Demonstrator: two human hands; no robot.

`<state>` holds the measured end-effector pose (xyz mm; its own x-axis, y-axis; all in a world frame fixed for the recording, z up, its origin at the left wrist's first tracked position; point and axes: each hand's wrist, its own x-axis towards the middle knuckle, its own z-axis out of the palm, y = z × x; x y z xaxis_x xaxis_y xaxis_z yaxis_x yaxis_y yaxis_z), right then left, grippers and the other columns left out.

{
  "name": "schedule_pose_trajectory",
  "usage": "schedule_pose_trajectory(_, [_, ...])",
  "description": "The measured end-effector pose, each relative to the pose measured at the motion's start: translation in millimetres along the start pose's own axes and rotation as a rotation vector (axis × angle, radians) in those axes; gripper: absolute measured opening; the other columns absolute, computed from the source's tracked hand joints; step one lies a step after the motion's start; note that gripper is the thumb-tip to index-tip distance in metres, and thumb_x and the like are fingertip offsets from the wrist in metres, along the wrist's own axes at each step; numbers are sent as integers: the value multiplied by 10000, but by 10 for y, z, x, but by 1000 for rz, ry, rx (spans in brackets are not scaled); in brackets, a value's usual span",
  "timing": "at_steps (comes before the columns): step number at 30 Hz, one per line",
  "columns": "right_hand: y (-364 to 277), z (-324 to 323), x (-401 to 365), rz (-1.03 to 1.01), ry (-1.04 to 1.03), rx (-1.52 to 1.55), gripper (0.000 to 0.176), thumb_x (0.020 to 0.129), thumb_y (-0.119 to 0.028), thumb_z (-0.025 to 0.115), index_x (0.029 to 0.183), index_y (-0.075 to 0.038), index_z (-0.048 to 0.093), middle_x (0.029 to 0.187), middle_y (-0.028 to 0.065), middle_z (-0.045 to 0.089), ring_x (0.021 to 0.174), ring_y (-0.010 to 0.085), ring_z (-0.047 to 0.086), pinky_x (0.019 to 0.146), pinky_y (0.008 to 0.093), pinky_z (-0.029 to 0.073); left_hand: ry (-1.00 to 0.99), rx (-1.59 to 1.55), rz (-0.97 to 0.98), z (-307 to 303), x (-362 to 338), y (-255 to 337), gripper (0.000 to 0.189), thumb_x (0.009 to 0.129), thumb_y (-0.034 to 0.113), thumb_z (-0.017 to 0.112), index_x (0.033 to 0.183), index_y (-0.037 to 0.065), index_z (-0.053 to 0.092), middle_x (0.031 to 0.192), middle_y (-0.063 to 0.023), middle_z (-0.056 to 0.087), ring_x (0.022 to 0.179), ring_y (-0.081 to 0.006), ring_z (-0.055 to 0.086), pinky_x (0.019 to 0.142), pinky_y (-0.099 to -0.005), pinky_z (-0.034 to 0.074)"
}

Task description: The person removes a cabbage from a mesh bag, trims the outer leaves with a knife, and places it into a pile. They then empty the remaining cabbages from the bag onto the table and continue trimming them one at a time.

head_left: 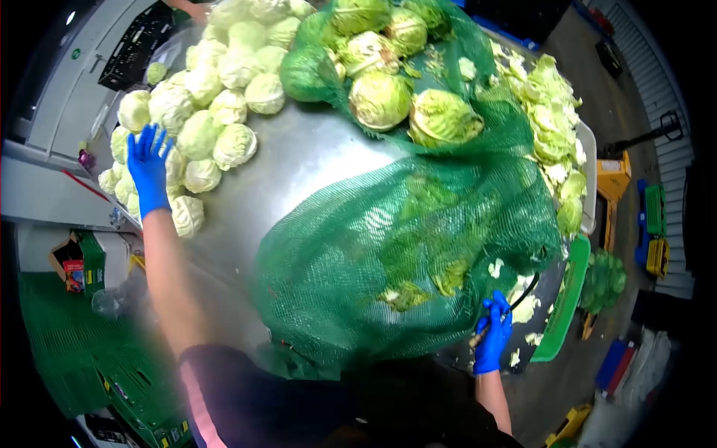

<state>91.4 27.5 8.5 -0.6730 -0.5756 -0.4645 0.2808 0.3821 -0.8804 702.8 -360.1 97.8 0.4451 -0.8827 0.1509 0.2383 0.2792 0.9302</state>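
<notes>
My left hand, in a blue glove, reaches out at the left with its fingers apart, over the edge of a pile of pale trimmed cabbages. In a blue glove too, my right hand is closed around the handle of a knife with a dark curved blade, near the table's right edge. Between my hands a green mesh bag with some loose leaves lies on the metal table. Untrimmed cabbages rest on green netting at the table's far side.
A heap of cut leaves fills a pale tray at the right, above a green crate. Leaf scraps lie near my right hand. Green crates stand at the lower left. Part of another person's arm shows at the top.
</notes>
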Motion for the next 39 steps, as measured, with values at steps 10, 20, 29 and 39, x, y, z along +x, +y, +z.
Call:
schedule_pose_trajectory(10, [-59,-55,-161,-103,-124,-7,329,972,-162,581,1275,-35,568,973,47,681,524,42,462,456,197,355,-581,758,-671,-530,-2402,-524,741,920,477,589,1518,138,313,1481,-150,423,1340,-251,424,1028,-457,410])
schedule_pose_trajectory(20, [-344,224,-559,-184,-884,-43,349,933,-77,610,1282,-80,591,1230,67,643,991,114,632,834,252,509,-368,820,-408,669,-3741,24,238,847,88,674,1066,-8,670,881,-42,695,728,-121,628,653,-275,512])
schedule_pose_trajectory(29, [-1173,-288,-818,-121,-965,326,706,839,-103,729,1453,-63,385,1167,68,589,779,54,555,644,217,476,-886,265,-280,3068,-4931,1048,341,823,29,728,1150,-21,644,1019,-83,703,904,-146,659,823,-295,533])
schedule_pose_trajectory(39, [-1296,-3922,314,-511,280,900,411,968,-332,531,1262,-52,592,1129,88,652,984,208,623,872,368,511,-1026,348,-128,3833,-4896,25,365,874,90,668,1220,-16,615,1123,-142,685,1055,-212,648,940,-333,476])
